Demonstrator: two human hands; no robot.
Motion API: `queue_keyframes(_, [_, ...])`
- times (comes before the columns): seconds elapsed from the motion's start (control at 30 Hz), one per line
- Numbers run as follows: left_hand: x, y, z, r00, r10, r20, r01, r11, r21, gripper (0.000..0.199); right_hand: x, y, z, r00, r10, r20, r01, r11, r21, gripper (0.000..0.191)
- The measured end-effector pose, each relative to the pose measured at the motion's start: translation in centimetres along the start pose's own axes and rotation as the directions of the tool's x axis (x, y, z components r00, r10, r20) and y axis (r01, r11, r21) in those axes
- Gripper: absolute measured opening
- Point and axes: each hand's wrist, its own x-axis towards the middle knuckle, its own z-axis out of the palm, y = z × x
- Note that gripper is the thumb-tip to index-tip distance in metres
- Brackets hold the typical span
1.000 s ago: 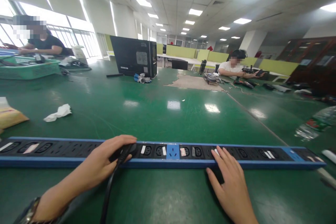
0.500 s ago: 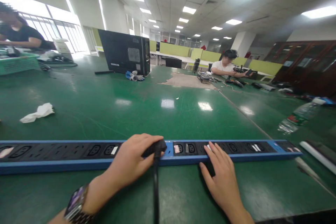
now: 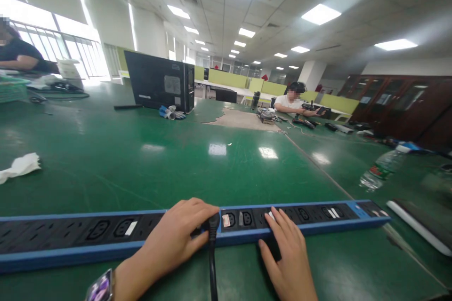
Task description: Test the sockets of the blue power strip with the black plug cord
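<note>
A long blue power strip (image 3: 247,235) with black sockets lies across the green table. My left hand (image 3: 178,233) is wrapped round a black plug (image 3: 213,222) at the strip's middle, and its black cord (image 3: 213,268) hangs down toward the near edge. Whether the plug sits in a socket is hidden by the fingers. Further right, my right hand (image 3: 287,251) rests on the strip with fingers spread, the fingertips over a small white label and the thumb at the near side. It holds nothing.
A black computer case (image 3: 158,80) stands at the back with gloves (image 3: 172,113) beside it. A water bottle (image 3: 383,169) lies at the right, a crumpled tissue (image 3: 21,167) at the left. Two people sit at the far sides.
The view has shifted, so the strip and both hands appear lower. My left hand still grips the plug, now seen closer to the blue section's right edge. My right hand stays on the strip.
</note>
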Motion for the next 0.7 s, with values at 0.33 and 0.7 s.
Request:
queue_keyframes(0.33, [0.0, 0.3, 0.7, 0.981, -0.19, 0.04, 0.182, 0.971, 0.155, 0.059, 3.9, -12.2, 4.6, 0.52, 0.214, 0.827, -0.838, 0.315, 0.445, 0.069])
queue_keyframes(0.7, [0.2, 0.5, 0.5, 0.978, -0.189, 0.088, 0.167, 0.963, 0.213, 0.066, 4.9, -9.3, -2.6, 0.565, 0.51, 0.648, -0.606, -0.277, 0.746, 0.053])
